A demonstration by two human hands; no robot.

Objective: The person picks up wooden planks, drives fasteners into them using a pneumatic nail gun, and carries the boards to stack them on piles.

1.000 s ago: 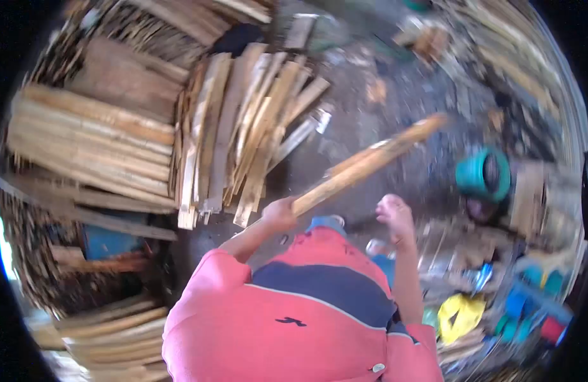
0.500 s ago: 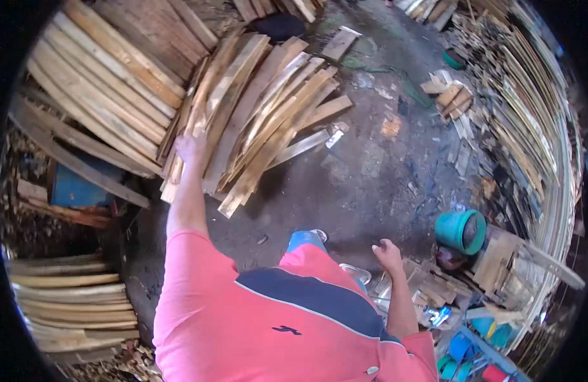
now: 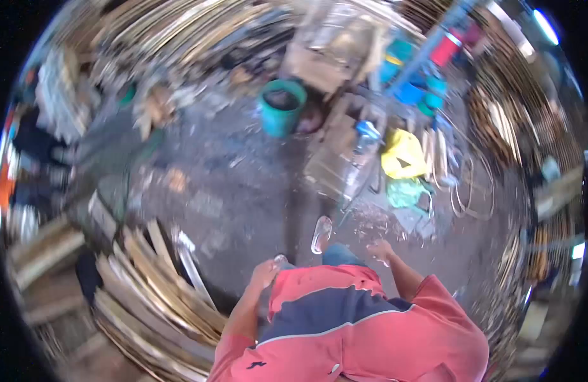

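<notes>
My left hand (image 3: 264, 274) hangs beside my left hip, close to my blue shorts, with no plank in it; its fingers are blurred. On the other side, my right hand (image 3: 379, 251) hangs at waist height over the floor, its fingers smeared by motion. The stack of wooden planks (image 3: 147, 286) lies on the ground to the left of my left arm. One sandalled foot (image 3: 321, 234) shows between my hands, a little ahead of them.
A green bucket (image 3: 282, 108) stands ahead on the dark floor (image 3: 243, 184). Right of it are scrap boards, a yellow bag (image 3: 403, 155) and a green bag (image 3: 407, 193). Blue and red containers stand near a blue bar (image 3: 434, 46). At the far left, a person (image 3: 42, 153) is blurred.
My view has swung right. A second ago my left hand held a plank; half a second ago it was at the plank stack, and now it hangs by my hip without one.
</notes>
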